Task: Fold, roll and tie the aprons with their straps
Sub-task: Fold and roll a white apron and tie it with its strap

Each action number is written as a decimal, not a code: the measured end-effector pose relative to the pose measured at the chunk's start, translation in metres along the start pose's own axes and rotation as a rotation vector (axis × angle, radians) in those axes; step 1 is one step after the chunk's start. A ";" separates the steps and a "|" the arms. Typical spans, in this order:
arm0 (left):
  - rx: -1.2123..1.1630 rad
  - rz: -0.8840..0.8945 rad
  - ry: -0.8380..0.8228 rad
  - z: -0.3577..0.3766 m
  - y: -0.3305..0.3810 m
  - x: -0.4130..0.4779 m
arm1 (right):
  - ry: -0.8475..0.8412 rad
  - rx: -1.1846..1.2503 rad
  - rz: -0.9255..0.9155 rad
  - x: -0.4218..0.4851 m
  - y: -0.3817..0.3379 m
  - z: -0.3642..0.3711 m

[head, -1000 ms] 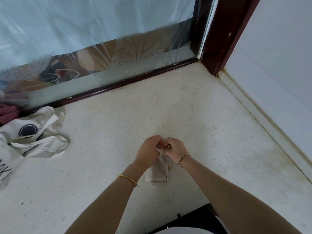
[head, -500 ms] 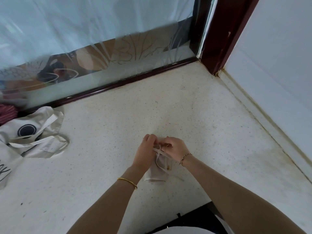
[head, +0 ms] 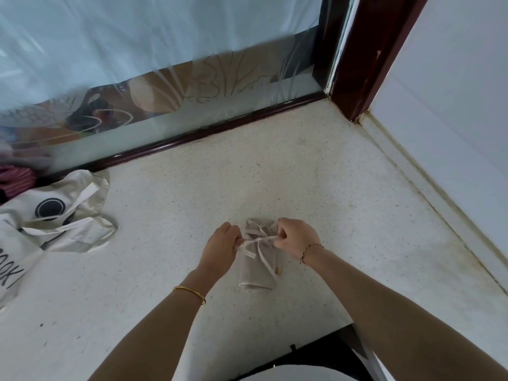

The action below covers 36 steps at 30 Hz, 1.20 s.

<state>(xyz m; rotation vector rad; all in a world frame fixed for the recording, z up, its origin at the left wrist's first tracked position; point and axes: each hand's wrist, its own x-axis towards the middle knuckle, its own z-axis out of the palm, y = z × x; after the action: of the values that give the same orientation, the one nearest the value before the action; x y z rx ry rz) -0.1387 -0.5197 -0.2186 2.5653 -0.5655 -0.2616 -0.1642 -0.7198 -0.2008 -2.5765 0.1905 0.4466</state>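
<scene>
A beige apron rolled into a short bundle (head: 257, 272) lies on the speckled floor in front of me. A pale strap (head: 259, 240) crosses its upper part and is knotted there. My left hand (head: 221, 247) pinches one strap end at the bundle's left. My right hand (head: 295, 236) grips the other end at the right. The strap runs taut between the two hands. Loose strap tails hang down over the bundle.
A heap of white aprons (head: 49, 215) with a dark round print lies at the left, near a striped red cloth (head: 13, 180). A glass door with a dark frame (head: 192, 138) runs along the back. A white wall (head: 453, 119) closes the right side.
My hands were close together over the bundle's top. They have moved apart sideways, pulling the strap ends outward, and the knot has drawn tight on the roll.
</scene>
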 end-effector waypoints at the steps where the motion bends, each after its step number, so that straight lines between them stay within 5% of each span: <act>1: 0.019 -0.010 -0.017 -0.001 -0.006 -0.002 | -0.010 -0.042 0.006 0.000 0.003 -0.002; 5: 0.037 -0.068 -0.136 -0.006 -0.016 -0.005 | -0.021 -0.130 0.014 -0.002 0.008 -0.001; 10: -0.089 -0.306 -0.366 -0.028 -0.004 0.019 | 0.094 0.299 -0.014 -0.004 0.006 -0.009; 14: -0.275 -0.524 -0.357 -0.057 0.015 0.046 | 0.098 0.572 0.033 -0.014 -0.004 -0.037; 19: -0.114 -0.159 0.004 -0.092 0.078 0.083 | 0.128 0.551 -0.020 -0.028 -0.008 -0.100; 25: -0.341 0.360 -0.276 -0.145 0.222 0.091 | 0.289 0.496 -0.109 -0.065 -0.012 -0.213; 36: -0.487 0.703 -0.032 -0.266 0.411 0.128 | 0.897 0.318 -0.201 -0.166 -0.034 -0.419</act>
<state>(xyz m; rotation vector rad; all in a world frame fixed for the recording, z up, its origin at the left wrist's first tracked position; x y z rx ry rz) -0.0892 -0.7872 0.2084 1.7725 -1.1986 -0.1626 -0.1962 -0.8970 0.2143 -2.2657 0.2744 -0.7730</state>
